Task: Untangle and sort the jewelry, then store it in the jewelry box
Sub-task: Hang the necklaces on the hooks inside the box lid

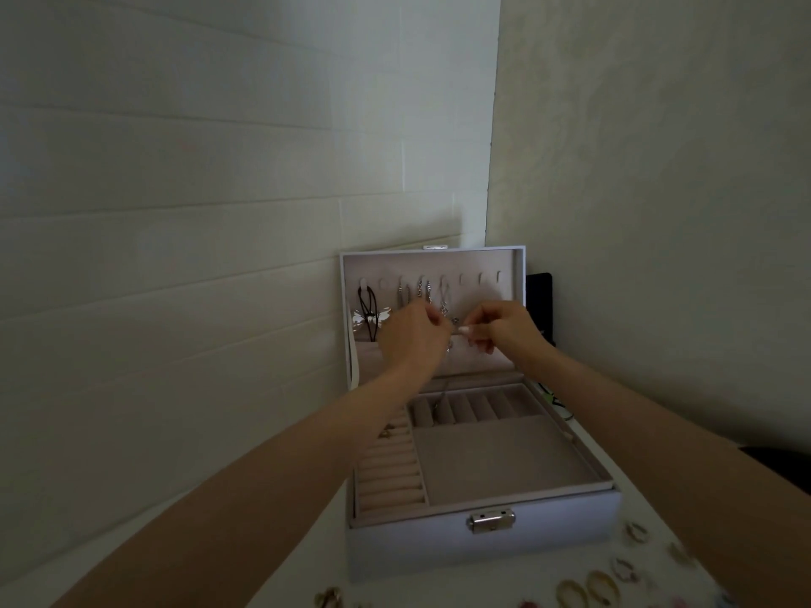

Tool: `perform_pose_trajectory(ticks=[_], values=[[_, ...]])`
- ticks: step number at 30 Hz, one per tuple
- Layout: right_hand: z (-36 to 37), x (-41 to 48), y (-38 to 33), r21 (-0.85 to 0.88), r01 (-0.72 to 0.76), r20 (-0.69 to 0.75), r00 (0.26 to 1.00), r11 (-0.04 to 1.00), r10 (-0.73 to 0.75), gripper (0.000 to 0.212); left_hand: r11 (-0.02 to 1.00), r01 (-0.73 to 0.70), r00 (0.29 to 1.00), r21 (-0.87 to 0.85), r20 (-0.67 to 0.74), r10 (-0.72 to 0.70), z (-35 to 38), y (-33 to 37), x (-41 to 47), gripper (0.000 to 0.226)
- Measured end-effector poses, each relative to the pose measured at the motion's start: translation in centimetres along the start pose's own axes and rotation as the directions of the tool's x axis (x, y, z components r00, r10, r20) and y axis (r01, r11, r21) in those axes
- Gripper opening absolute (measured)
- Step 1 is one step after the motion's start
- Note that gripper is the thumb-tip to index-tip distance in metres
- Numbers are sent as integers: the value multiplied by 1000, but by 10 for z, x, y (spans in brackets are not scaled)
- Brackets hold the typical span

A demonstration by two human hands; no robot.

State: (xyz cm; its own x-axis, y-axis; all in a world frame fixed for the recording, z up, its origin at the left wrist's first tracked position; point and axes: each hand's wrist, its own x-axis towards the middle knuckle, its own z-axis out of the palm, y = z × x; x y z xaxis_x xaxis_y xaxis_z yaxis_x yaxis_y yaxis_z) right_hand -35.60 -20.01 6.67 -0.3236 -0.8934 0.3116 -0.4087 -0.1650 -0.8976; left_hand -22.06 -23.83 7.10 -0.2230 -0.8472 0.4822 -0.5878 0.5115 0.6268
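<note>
The left hand (412,335) and right hand (504,326) pinch a fine chain (449,345), barely discernible, before the open jewelry box's (482,537) upright lid (482,263). Loose rings (601,585) in front lie blurred, some cut off.

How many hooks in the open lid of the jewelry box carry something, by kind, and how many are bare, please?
With a black cord: 1
With a silver chain: 3
With nothing, bare hooks: 4
Total: 8 hooks
</note>
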Motion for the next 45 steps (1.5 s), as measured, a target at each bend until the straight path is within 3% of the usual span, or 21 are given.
perform_pose_trajectory(ticks=[7,17,23,33,36,38,41,45], values=[[13,-11,5,214,-74,16,997,974,72,8,999,10,992,31,125,-13,1,-3,-18,24],[14,-27,12,112,-92,16,996,989,91,17,994,52,983,-101,183,-32,7,-6,-26,8],[15,-35,14,201,-86,-1,996,976,88,4,970,125,976,-210,200,-83,4,-7,-30,11],[21,-38,8,248,-168,94,984,954,149,11,968,120,912,-219,410,-21,-4,-9,-41,15],[22,-38,5,255,-179,43,984,950,174,16,998,-54,954,23,295,45,-2,-16,-45,20],[23,-38,4,260,-195,28,981,946,194,8,942,-249,963,226,159,217,-2,-22,-49,21],[24,-36,1,281,-199,11,979,939,204,3,835,-483,872,263,67,484,-2,-29,-49,21],[29,-27,3,98,-116,-138,982,988,129,14,770,-592,796,236,27,604,-3,-35,-44,33]])
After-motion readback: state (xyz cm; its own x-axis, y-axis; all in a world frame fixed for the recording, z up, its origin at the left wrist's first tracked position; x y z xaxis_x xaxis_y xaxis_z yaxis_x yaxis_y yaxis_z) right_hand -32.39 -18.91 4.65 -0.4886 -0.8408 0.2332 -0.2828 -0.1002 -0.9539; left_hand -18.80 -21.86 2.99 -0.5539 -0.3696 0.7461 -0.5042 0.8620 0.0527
